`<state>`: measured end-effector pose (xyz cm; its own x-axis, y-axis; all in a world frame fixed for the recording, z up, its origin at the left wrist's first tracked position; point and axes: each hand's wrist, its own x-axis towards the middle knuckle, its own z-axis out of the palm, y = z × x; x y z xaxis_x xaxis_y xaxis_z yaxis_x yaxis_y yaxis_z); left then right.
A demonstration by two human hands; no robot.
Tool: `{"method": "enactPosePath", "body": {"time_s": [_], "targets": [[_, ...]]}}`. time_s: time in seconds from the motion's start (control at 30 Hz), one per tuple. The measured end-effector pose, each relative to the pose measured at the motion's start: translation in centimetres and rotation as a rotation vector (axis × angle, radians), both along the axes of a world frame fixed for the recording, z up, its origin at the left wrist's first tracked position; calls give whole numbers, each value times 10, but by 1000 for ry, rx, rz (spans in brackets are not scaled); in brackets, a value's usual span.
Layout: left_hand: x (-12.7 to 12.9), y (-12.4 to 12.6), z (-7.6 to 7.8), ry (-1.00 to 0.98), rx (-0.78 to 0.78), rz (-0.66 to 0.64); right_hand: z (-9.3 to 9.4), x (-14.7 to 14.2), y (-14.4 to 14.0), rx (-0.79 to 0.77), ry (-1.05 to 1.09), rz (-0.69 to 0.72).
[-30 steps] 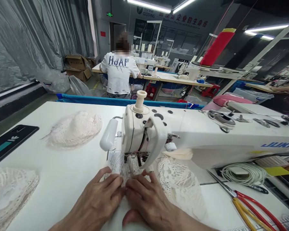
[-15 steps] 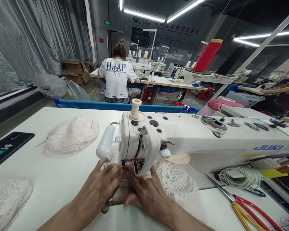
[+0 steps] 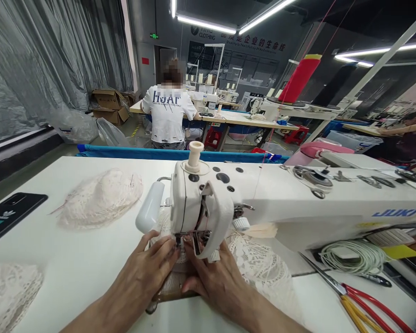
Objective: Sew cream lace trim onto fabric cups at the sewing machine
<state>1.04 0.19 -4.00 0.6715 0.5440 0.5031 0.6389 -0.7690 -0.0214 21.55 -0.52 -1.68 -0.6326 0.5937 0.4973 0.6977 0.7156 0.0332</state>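
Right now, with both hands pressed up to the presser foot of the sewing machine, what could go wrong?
1. The left hand and right hand have fingertips right beside the needle area of the sewing machine; a stitch could catch a finger.
2. The loose lace piece bunches beside the right hand and might get dragged under and sewn in by mistake.
3. The scissors lie near the right forearm; an elbow sweep might knock them.

"JUKI" in blue on the sewing machine point(image 3: 298, 203) arm, right of both hands; "CLOTHING" on the far wall sign point(image 3: 208, 34); shirt point(image 3: 167, 113) lettering blurred.
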Motion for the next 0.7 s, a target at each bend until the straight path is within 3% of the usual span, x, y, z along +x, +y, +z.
{"method": "enactPosePath", "body": {"time_s": [0.23, 0.37, 0.57, 0.7], "targets": [[-2, 0, 7, 18, -51, 4, -3, -3, 2, -12, -5, -13], [-2, 0, 2, 60, -44, 24, -4, -1, 3, -13, -27, -4], [2, -5, -10, 18, 51, 15, -2, -1, -8, -118, 22, 149], [3, -10, -5, 30, 65, 15, -1, -3, -11, -141, 43, 155]]}}
